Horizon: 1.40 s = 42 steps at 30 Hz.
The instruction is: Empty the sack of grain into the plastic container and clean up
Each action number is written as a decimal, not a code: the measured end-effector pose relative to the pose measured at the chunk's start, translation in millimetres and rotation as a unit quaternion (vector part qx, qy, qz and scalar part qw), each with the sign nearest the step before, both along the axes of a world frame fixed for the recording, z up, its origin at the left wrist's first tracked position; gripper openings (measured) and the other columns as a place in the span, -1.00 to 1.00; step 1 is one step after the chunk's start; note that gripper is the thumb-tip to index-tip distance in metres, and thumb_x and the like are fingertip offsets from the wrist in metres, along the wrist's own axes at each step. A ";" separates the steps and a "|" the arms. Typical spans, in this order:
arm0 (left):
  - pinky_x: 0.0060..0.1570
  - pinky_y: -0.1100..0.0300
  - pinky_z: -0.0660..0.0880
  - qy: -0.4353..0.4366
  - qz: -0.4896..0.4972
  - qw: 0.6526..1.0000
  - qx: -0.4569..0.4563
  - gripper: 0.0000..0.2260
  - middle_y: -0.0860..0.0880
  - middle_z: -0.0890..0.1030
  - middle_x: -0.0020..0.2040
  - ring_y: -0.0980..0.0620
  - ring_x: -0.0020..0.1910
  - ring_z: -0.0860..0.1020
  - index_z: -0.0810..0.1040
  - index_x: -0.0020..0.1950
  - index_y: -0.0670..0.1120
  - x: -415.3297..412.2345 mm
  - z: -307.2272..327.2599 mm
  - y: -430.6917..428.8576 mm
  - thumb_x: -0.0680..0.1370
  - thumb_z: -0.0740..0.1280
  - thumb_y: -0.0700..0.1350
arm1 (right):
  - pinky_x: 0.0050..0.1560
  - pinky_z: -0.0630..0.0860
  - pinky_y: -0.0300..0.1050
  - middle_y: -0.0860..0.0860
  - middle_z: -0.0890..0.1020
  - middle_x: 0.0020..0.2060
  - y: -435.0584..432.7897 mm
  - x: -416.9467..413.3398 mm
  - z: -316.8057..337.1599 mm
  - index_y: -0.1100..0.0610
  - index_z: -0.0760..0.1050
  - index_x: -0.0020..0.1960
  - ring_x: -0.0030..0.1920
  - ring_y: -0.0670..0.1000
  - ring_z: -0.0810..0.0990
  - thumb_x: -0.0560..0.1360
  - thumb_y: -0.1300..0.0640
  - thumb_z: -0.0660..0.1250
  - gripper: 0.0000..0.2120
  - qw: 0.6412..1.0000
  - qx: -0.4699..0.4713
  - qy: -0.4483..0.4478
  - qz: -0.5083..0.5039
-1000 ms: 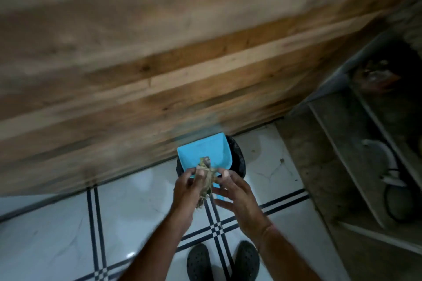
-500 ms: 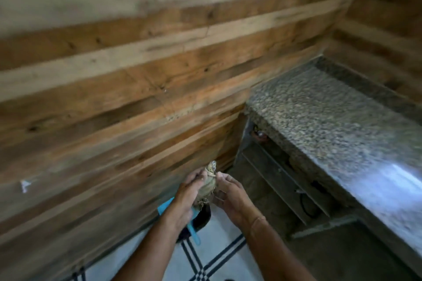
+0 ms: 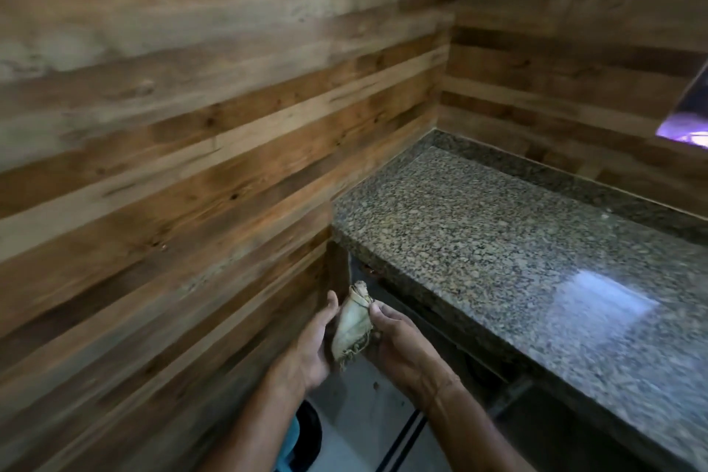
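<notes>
A small, crumpled beige cloth sack [image 3: 353, 322] with frayed threads at its lower end sits between both my hands at lower centre. My left hand [image 3: 312, 341] presses against its left side with the fingers stretched out. My right hand [image 3: 398, 341] cups its right side, thumb near the knotted top. The sack looks flat and folded. No plastic container is in view.
A speckled granite counter [image 3: 517, 257] runs along the right, with a dark shelf space beneath it. Wood-plank walls [image 3: 191, 165] fill the left and back. On the tiled floor by my left forearm, a black bin [image 3: 311, 437] and a sliver of the blue dustpan [image 3: 288, 446] show.
My view has swung up and to the right, from the floor and dustpan to the counter. Both hands kept hold of the sack and lifted it away from the dustpan.
</notes>
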<state>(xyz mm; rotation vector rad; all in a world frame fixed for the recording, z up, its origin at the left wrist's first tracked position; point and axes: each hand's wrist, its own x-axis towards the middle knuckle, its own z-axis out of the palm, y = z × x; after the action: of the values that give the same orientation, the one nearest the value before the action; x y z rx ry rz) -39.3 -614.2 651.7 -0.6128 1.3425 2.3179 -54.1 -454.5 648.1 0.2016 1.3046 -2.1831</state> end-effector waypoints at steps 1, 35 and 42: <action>0.25 -0.10 0.52 -0.005 -0.023 1.000 0.007 -0.46 -0.27 0.63 0.26 -0.24 0.26 0.59 0.63 0.33 -0.14 -11.3 -0.3 10.6 0.61 0.25 0.27 | 0.47 0.29 0.41 0.40 0.51 0.36 14.1 -10.3 -0.4 0.34 0.46 0.38 0.33 0.37 0.51 0.62 0.08 0.33 -0.56 1.000 -0.012 -0.008 -0.013; -0.38 0.30 0.33 0.208 -0.206 0.788 -0.542 -0.61 0.01 0.56 0.08 0.02 -0.11 0.57 0.42 0.23 0.05 -281.8 -101.3 185.1 0.51 0.50 -0.16 | -0.13 0.71 -0.07 0.09 0.67 0.07 171.5 -223.9 -88.1 -0.21 0.07 0.60 -0.06 0.11 0.71 0.56 0.08 0.43 -0.22 0.849 0.513 0.062 -0.108; 0.21 -0.03 0.36 0.256 -0.251 0.679 -0.641 -0.63 0.08 0.44 0.19 0.00 0.19 0.39 0.62 0.15 0.25 -286.0 -140.2 144.0 0.37 0.58 0.06 | -0.17 0.46 -0.33 -0.01 0.43 0.16 161.6 -218.9 -106.0 -0.15 0.40 0.49 -0.02 -0.10 0.41 0.61 -0.08 0.34 -0.54 0.722 0.676 0.151 -0.007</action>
<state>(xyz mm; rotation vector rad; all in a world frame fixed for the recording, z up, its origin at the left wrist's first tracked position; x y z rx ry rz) -325.3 -470.3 511.5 0.1756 2.8767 0.7825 -273.0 -293.0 542.2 0.3930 2.8415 -0.8197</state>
